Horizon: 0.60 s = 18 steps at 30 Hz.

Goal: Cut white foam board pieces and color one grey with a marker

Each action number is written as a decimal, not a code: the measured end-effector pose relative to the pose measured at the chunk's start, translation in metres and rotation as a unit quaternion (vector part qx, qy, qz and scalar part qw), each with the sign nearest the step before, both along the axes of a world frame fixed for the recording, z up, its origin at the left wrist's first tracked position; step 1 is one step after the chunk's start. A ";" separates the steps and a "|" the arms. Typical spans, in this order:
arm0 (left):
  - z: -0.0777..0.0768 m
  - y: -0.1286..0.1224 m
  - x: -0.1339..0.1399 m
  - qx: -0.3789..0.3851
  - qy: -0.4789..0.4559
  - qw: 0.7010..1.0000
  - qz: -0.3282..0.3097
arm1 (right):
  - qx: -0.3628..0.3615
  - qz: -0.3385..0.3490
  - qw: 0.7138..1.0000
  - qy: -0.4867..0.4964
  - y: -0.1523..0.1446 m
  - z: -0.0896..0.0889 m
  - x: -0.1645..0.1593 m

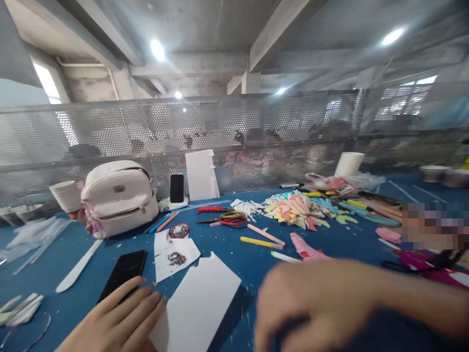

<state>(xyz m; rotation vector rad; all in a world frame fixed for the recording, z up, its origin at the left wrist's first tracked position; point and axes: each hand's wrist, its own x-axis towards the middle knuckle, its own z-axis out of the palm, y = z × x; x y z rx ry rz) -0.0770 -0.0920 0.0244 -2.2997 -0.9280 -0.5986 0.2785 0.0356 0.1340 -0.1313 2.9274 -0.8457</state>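
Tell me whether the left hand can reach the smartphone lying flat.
Probably yes: the left hand is close to the black smartphone, and nothing visible lies on it or blocks the way.

1 plain white sheet (201,303), notched at its far edge, sits angled over the blue tabletop (222,239).

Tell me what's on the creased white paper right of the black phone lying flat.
A loose pile of dark bits lies on the creased white paper. A round, red-rimmed dish holding similar bits overlaps its far edge. Whatever is under pile or dish is covered.
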 end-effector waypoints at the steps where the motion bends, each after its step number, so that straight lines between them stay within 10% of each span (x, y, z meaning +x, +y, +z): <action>1: 0.002 0.000 0.000 0.001 0.002 1.000 0.002 | 0.086 -0.047 0.995 -0.019 0.018 0.009 -0.009; 6: 0.009 0.003 0.002 0.010 0.015 1.000 0.005 | 0.353 -0.247 0.900 -0.068 0.116 0.007 -0.062; 18: -0.008 0.002 -0.006 0.035 -0.011 0.999 0.000 | 0.440 -0.322 0.831 -0.107 0.208 -0.075 -0.140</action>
